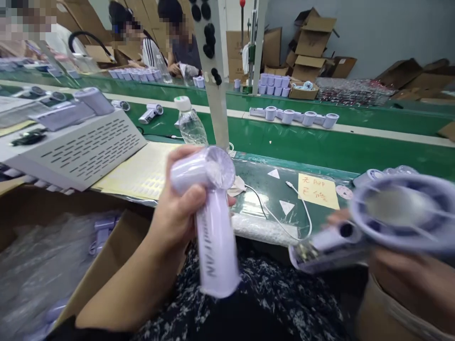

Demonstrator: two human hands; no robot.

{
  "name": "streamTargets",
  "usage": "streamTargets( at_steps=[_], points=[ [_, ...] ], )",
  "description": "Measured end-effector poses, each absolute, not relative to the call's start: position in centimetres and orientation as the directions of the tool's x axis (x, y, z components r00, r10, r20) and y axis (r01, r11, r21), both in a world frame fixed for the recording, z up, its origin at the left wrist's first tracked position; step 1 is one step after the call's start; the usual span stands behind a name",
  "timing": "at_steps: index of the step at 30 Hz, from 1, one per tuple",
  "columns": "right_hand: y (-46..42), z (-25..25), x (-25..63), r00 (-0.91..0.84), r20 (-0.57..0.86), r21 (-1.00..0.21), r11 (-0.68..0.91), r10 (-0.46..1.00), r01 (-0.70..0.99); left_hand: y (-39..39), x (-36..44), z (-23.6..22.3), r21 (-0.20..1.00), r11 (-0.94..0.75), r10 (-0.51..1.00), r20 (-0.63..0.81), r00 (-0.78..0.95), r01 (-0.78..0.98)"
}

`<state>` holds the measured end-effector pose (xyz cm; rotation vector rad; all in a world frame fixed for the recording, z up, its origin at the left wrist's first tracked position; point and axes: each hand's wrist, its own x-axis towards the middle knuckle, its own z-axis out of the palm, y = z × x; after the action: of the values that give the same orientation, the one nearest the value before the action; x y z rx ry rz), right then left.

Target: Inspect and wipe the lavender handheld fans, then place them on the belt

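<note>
A pale lilac handheld fan (218,237) is wrapped in the fingers of my left hand (177,203), its round head up and its handle, with dark lettering, hanging down over my lap. Clear film seems to cover its head. At the right edge my right hand (401,270) grips another lilac fan (359,203), blurred, with its ring-shaped head close to the camera. Small parts show inside the opened end of a lilac handle piece (320,246) beside that hand. Between the hands, a white cable (277,220) lies on the green bench top (249,166).
A slotted metal case (88,151) and water bottle (192,123) stand ahead left. An open carton (106,265) holds plastic bags and lilac parts. A yellow note (318,189) lies ahead right. A post (213,71) rises before the green conveyor (373,142), with people beyond.
</note>
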<state>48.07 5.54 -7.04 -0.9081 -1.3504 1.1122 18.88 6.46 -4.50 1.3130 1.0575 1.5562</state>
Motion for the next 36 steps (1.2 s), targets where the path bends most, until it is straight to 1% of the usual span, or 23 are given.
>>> streamTargets(
  at_steps=[1,2,3,5,6,8,10,13,16,18,24,26,27,28,29,30,31,32,33,34,35,36],
  points=[
    [5.6,-6.8,47.8,-0.089,0.277,-0.959,0.269,0.957,-0.091,6.4,19.1,-5.0,0.924,-0.318,0.948,0.305,-0.089,-0.212],
    [5.8,-6.7,47.5,-0.087,0.277,-0.958,0.268,0.957,-0.103,6.3,19.3,-5.6,0.902,-0.315,0.948,0.311,-0.06,-0.297],
    [5.9,-6.7,47.2,-0.086,0.273,-0.959,0.264,0.958,-0.106,6.3,19.4,-6.2,0.897,-0.309,0.948,0.316,-0.028,-0.317],
    [6.2,-7.2,46.5,-0.079,0.283,-0.958,0.279,0.956,-0.062,6.3,19.8,-7.1,0.918,-0.342,0.936,0.351,0.012,-0.198],
    [6.3,-7.6,46.2,-0.079,0.311,-0.95,0.31,0.947,-0.018,6.4,19.9,-7.4,0.918,-0.377,0.923,0.383,0.029,-0.123],
    [6.5,-8.3,45.5,-0.121,0.403,-0.907,0.414,0.907,0.082,6.5,20.3,-7.9,0.872,-0.489,0.869,0.488,0.084,-0.005],
    [6.6,-8.8,45.0,-0.202,0.488,-0.848,0.516,0.849,0.122,6.7,20.5,-8.2,0.777,-0.628,0.77,0.612,0.179,0.042],
    [6.9,-9.0,44.6,-0.301,0.575,-0.782,0.62,0.76,0.072,7.1,20.7,-8.8,0.622,-0.778,0.614,0.723,0.317,0.087],
    [7.3,-9.1,44.6,-0.352,0.679,-0.691,0.722,0.645,-0.011,7.4,20.5,-9.5,0.449,-0.886,0.459,0.811,0.364,0.117],
    [7.5,-9.3,44.7,-0.355,0.714,-0.651,0.759,0.603,-0.02,7.5,20.5,-9.8,0.39,-0.912,0.407,0.833,0.376,0.125],
    [6.8,-9.9,44.8,-0.35,0.683,-0.672,0.739,0.642,0.045,7.6,20.5,-9.7,0.358,-0.92,0.391,0.81,0.437,0.158],
    [6.4,-9.8,44.9,-0.35,0.645,-0.696,0.711,0.679,0.098,7.6,20.6,-9.6,0.387,-0.902,0.431,0.811,0.395,0.189],
    [6.3,-9.8,45.0,-0.343,0.618,-0.705,0.692,0.707,0.156,7.5,20.6,-9.6,0.441,-0.872,0.488,0.805,0.337,0.212],
    [6.4,-9.7,45.3,-0.321,0.588,-0.713,0.663,0.742,0.228,7.4,20.7,-9.7,0.529,-0.819,0.572,0.78,0.254,0.22],
    [6.7,-9.6,45.7,-0.28,0.555,-0.725,0.621,0.783,0.3,7.4,20.7,-9.7,0.648,-0.737,0.676,0.719,0.163,0.193],
    [7.3,-9.5,46.2,-0.223,0.515,-0.744,0.561,0.828,0.363,7.3,20.8,-9.8,0.774,-0.622,0.783,0.617,0.082,0.117],
    [8.2,-9.4,47.0,-0.161,0.463,-0.765,0.485,0.872,0.424,7.2,20.8,-9.9,0.874,-0.486,0.874,0.485,0.031,0.001],
    [9.3,-9.4,48.1,-0.101,0.399,-0.771,0.393,0.911,0.501,7.2,20.9,-9.9,0.929,-0.345,0.937,0.35,0.009,-0.136],
    [10.6,-9.5,49.4,-0.045,0.325,-0.751,0.287,0.945,0.595,7.2,20.9,-9.9,0.938,-0.217,0.974,0.227,0.004,-0.271],
    [12.0,-9.7,50.9,0.005,0.252,-0.665,0.17,0.968,0.727,7.3,20.9,-9.9,0.916,-0.111,0.992,0.124,0.007,-0.385],
    [13.3,-9.9,52.5,0.056,0.218,-0.493,0.061,0.974,0.868,7.3,20.9,-9.8,0.881,-0.024,0.999,0.034,0.013,-0.473],
    [14.6,-10.2,54.2,0.094,0.211,-0.296,-0.028,0.973,0.955,7.3,20.8,-9.7,0.84,0.049,0.999,-0.046,0.019,-0.541]
  ],
)
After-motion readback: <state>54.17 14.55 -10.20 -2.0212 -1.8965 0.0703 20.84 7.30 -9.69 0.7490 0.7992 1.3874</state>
